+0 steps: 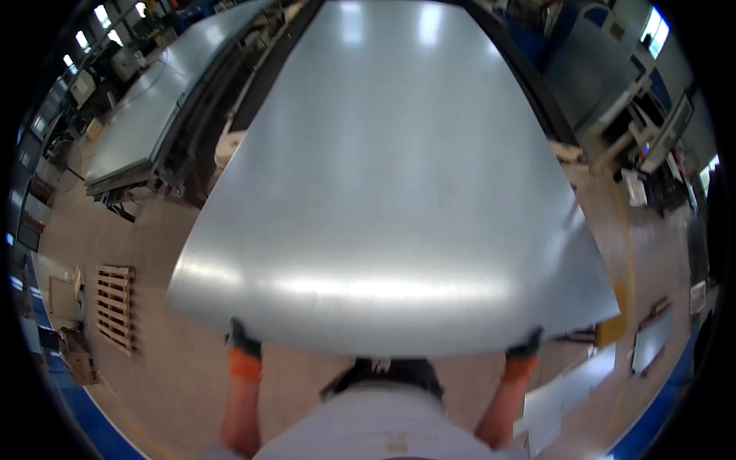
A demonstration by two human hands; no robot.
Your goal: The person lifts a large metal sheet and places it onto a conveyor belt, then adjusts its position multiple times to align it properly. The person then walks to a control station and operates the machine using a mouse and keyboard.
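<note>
Smooth, glossy metal sheet (391,192), near edge gripped by gloved left hand (244,337) and right hand (526,345)

Dark gloves, orange cuffs — left hand (244,337), right hand (526,346) — pale shirt.

Both gloved hands, left hand (244,337) and right hand (526,345), gripped the near edge of a large, shiny grey metal sheet (399,192) above the workshop floor (176,376).

Bright overhead light, glare streaks on metal sheet (383,192), fisheye-bent edges
</note>
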